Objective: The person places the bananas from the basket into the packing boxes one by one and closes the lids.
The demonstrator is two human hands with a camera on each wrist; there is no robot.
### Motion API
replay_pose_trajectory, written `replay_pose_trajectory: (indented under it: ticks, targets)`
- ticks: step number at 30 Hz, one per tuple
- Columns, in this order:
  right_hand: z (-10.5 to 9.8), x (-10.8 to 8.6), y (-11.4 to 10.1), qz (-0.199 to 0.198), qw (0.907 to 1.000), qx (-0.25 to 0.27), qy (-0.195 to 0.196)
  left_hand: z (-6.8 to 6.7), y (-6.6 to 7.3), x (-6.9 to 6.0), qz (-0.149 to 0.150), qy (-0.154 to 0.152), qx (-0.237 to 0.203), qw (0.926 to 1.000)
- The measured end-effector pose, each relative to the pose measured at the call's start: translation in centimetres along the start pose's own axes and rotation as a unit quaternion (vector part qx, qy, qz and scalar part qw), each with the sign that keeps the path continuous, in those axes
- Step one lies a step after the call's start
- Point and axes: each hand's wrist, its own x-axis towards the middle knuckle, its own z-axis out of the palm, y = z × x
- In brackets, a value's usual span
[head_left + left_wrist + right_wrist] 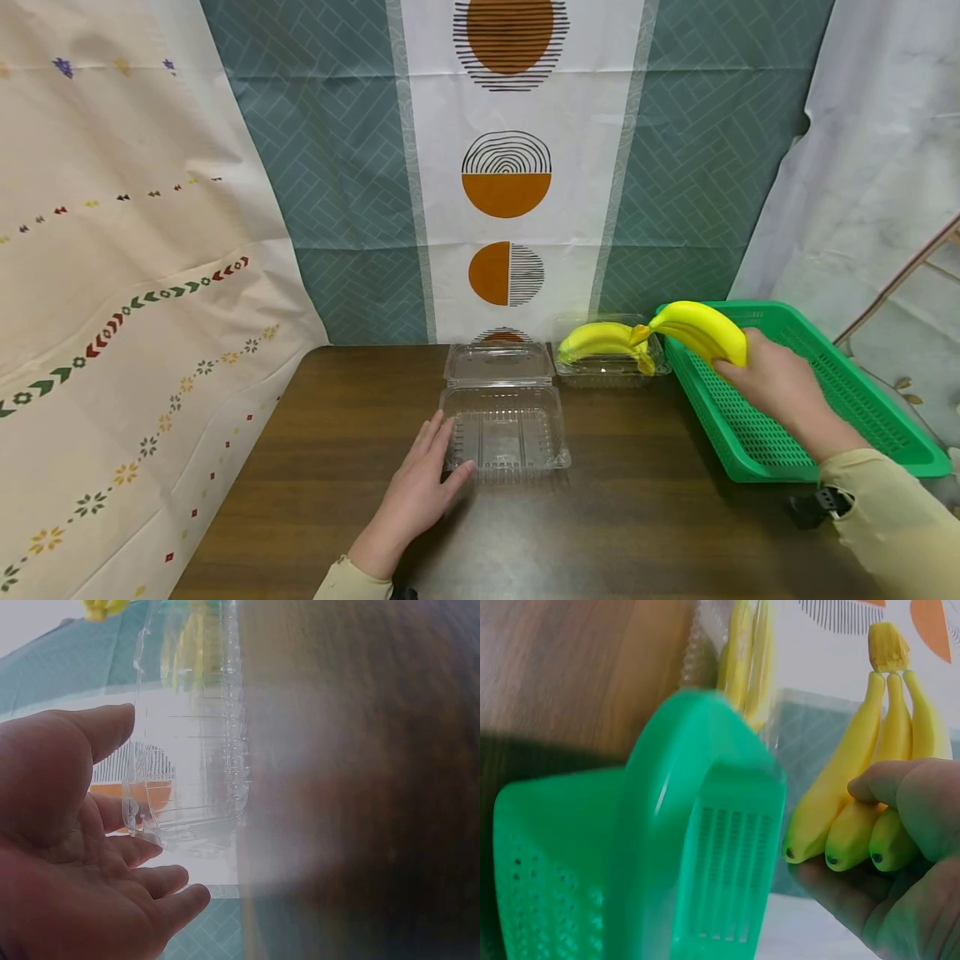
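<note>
My right hand [780, 385] grips a bunch of yellow bananas [697, 327] by its tip end, holding it above the green basket's left edge; the stem points left. In the right wrist view three bananas [844, 776] of this bunch show, with the thumb across them. My left hand [422, 492] touches or nearly touches the left front corner of an open clear plastic container [504, 427], fingers extended. The container's lid [498, 363] is folded back behind it. In the left wrist view the left hand [97, 825] is beside the container wall [191, 765], fingers spread.
Behind and to the right, another clear container [600, 377] holds a bunch of bananas [596, 340]. The green basket [750, 467] stands at the right of the wooden table [300, 500]. Patterned cloths [345, 167] hang behind and at the left.
</note>
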Motion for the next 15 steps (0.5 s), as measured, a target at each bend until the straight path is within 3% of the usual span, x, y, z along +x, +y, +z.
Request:
replay_pose_trajectory:
  ticks: [15]
  targets:
    - [1.4, 0.5, -3.7, -0.019, 0.9996, 0.004, -0.019, 0.1, -0.1, 0.1, 0.002, 0.001, 0.005, 1.0000]
